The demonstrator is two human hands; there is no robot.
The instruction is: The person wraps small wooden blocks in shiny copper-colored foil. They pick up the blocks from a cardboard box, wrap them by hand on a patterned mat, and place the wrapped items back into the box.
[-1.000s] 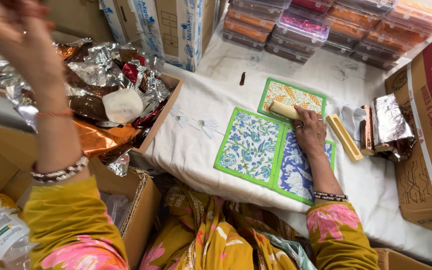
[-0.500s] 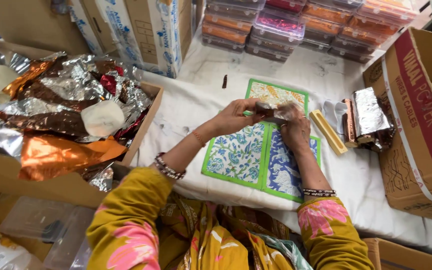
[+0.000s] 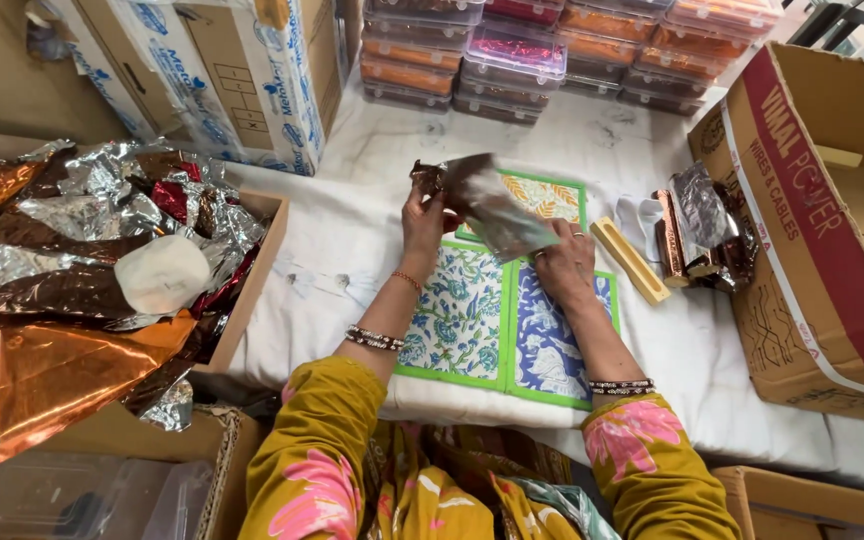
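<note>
— Above the mats, what do the hands hold?
— Left hand and right hand each pinch an end of a foil sheet, lifted off the cloth.
— Room around them?
— Open white cloth on the left up to the box of foil; a yellow mould and foil stack sit just right.
— Changed?
— Half a second ago the hands met low on the mats; now they have risen and the sheet spreads wider.
</note>
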